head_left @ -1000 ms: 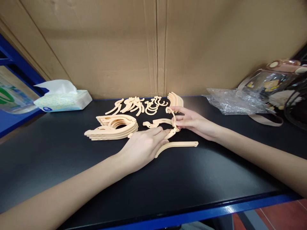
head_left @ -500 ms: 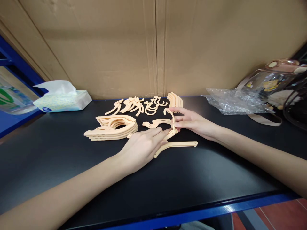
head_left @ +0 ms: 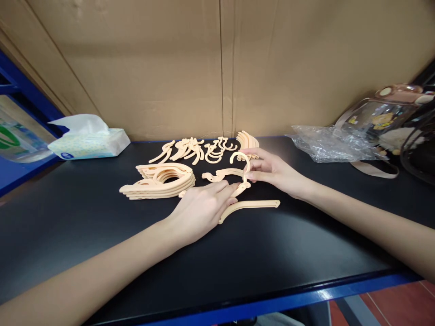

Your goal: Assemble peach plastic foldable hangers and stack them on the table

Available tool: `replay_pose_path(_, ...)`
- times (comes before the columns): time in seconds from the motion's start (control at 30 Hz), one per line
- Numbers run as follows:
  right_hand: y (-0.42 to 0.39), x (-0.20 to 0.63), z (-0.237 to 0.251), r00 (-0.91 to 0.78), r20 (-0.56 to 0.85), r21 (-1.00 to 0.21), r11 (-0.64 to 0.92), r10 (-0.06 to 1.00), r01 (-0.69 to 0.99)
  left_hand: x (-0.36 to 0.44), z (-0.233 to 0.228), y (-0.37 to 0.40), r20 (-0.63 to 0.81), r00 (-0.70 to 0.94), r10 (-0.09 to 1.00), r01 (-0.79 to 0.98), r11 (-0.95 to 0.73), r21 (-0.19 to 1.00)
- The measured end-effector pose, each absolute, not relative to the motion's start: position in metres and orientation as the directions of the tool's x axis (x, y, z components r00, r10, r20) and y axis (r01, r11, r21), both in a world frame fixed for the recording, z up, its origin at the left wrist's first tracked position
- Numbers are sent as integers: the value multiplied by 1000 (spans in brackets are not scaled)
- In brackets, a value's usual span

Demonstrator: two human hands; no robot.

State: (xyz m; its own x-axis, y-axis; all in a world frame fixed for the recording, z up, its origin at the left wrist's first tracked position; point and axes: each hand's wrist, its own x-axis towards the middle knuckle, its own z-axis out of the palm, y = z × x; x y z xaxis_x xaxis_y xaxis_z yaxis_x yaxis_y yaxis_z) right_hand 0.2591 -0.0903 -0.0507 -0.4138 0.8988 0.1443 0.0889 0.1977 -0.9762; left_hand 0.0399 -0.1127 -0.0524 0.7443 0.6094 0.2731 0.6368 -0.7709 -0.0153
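Black table with a blue front edge, backed by a cardboard wall. At far right, a clear bag and crumpled plastic wrap; at far left, a tissue pack. Mid-table, a stack of peach hanger arms, and behind it a scatter of loose hooks near the wall. Just right of the stack, left hand lying palm down, fingers flat and pressing the near end of a hanger piece against the table, not curled round it. A curved arm piece lying just beside that hand, touching the table. Right hand pinching a small hook between thumb and fingers, held upright, its lower end meeting the hanger piece under the left fingertips.
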Motion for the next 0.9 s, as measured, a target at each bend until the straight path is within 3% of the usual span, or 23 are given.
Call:
replay_pose_path(0.27, -87, 263, -55, -542, 20, -998, -19, 840, -66, 39, -53, -113, 371, 781, 502, 550, -835, -27)
replay_pose_path(0.9, -86, 261, -58, -495, 50, -999, 42, 867, -29, 38, -56, -111, 341, 766, 545, 579, -815, 3)
